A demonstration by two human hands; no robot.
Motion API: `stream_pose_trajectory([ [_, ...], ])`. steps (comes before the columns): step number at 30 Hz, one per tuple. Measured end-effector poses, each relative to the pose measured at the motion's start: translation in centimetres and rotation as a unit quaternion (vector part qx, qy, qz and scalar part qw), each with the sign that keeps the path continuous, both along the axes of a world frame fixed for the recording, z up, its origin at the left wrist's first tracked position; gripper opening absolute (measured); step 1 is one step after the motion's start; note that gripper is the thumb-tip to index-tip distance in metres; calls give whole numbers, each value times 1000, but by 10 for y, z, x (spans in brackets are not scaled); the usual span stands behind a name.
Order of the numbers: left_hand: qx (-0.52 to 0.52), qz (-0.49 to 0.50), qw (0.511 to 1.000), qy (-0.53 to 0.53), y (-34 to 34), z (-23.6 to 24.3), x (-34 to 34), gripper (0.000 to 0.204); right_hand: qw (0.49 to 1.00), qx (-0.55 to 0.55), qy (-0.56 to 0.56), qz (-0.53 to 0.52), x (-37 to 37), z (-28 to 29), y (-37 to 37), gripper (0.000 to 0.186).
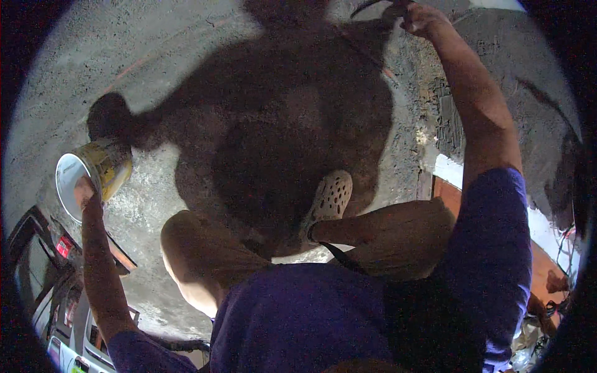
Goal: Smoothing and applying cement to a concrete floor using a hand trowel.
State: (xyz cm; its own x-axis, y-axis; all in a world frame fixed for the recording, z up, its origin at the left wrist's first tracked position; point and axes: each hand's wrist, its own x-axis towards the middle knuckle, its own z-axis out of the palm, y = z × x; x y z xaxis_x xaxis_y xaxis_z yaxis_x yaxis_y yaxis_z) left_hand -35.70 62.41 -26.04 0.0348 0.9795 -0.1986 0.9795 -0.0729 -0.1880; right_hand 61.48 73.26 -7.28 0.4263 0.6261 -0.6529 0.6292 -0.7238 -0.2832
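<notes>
At the left, a bucket with a white inside and stained yellowish outside has its mouth turned up toward me. My left hand reaches into that mouth; its fingers are hidden by the dimness inside. Far off at the upper right, my right arm is stretched out to the wall-side strip. There my right hand is closed around a dark, curved, thin tool, partly cut off by the upper edge. Its exact kind does not show.
My shadow covers much of the rough grey concrete. One beige perforated clog shows by my bent legs. Dark wet-looking mortar lies along the right. Frames and boards lean at lower left; a white-and-brown strip runs at right.
</notes>
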Motion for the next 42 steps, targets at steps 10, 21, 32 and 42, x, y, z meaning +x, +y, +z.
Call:
stream_pose_trajectory([
  [10,59,-44,997,-39,-7,10,16,26,941,-70,-226,241,39,33,-59,25],
  [21,-13,-25,999,34,-3,0,6,22,964,194,-176,-52,-75,-78,-158,58],
  [32,22,83,985,-148,-6,5,5,37,973,130,-187,-29,-102,-153,-103,57],
  [42,8,93,995,-33,-6,11,27,34,838,265,-338,336,-92,-194,-107,26],
])
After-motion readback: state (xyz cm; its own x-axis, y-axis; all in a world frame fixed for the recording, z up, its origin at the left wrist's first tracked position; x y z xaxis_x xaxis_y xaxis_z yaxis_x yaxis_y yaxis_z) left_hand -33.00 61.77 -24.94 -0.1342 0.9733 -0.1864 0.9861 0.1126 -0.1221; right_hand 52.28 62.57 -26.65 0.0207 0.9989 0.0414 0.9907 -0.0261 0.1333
